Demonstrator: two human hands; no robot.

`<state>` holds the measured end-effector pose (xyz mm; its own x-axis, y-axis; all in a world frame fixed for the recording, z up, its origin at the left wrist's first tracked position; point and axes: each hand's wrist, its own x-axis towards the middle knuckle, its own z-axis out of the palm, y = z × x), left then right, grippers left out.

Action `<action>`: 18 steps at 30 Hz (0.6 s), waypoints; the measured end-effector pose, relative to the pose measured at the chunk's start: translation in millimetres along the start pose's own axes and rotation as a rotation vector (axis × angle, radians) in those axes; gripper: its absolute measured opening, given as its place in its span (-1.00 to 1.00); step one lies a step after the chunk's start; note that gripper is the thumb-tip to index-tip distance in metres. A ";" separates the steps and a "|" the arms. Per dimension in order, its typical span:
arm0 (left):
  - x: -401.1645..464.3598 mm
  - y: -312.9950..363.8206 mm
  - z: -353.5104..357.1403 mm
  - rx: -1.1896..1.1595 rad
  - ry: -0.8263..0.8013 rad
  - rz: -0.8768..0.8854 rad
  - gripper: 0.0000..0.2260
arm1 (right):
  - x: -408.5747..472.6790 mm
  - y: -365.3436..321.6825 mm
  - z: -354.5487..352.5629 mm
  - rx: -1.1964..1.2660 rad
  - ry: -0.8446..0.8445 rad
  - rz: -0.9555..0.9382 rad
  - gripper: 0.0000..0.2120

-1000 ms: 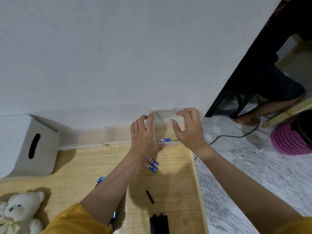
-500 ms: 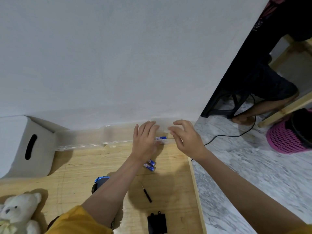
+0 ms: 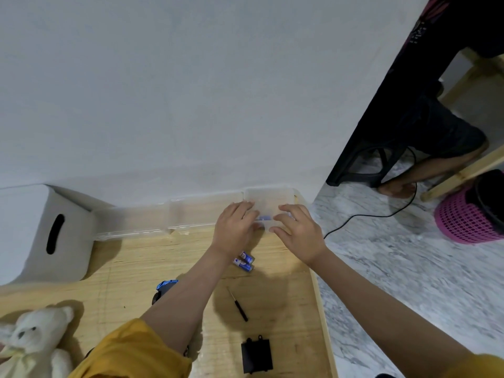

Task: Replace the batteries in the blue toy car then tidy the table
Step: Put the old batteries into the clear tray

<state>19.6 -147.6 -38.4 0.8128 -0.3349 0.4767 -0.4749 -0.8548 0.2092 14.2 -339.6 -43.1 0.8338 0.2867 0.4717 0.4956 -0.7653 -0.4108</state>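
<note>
My left hand (image 3: 234,225) and my right hand (image 3: 297,230) lie side by side on top of a small clear plastic box (image 3: 268,197) at the table's far right corner, fingers fairly straight and pressing down. One blue battery (image 3: 264,218) shows through the box between my hands. Two more blue batteries (image 3: 244,261) lie on the wood just below my left wrist. The blue toy car (image 3: 165,286) is mostly hidden behind my left forearm. A small black screwdriver (image 3: 238,305) and a black battery cover (image 3: 256,356) lie nearer to me.
A long clear box (image 3: 152,216) runs along the wall. A white container with a slot (image 3: 46,233) stands at the left, and a white teddy bear (image 3: 32,339) at the near left. The table's right edge (image 3: 320,304) borders marble floor with a pink basket (image 3: 469,216) and a person's leg (image 3: 409,170).
The clear lid that my hands held tilted up has come down flat on the box. Both hands have sunk with it and now press on top.
</note>
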 end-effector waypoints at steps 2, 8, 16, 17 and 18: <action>0.5 0.6 -1.4 0.008 -0.006 0.006 -0.81 | -0.2 0.2 4.2 -0.023 0.032 0.003 -0.84; 0.9 2.3 0.0 0.051 0.024 0.042 -0.74 | -2.7 7.9 14.0 -0.108 0.115 -0.102 -0.88; -2.6 4.7 -5.6 0.000 -0.156 -0.012 -0.83 | -4.1 1.3 13.2 -0.087 0.085 -0.036 -0.90; -3.5 6.5 -10.8 -0.025 -0.245 -0.041 -0.73 | -4.7 -2.4 12.5 -0.073 0.066 0.004 -0.90; -4.5 8.3 -17.0 -0.048 -0.347 -0.072 -0.62 | -5.6 -6.4 11.2 -0.053 0.045 0.050 -0.88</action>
<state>6.3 -146.5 -24.3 0.9071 -0.3958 0.1430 -0.4206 -0.8644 0.2756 9.1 -329.8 -51.8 0.8449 0.2225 0.4865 0.4391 -0.8080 -0.3930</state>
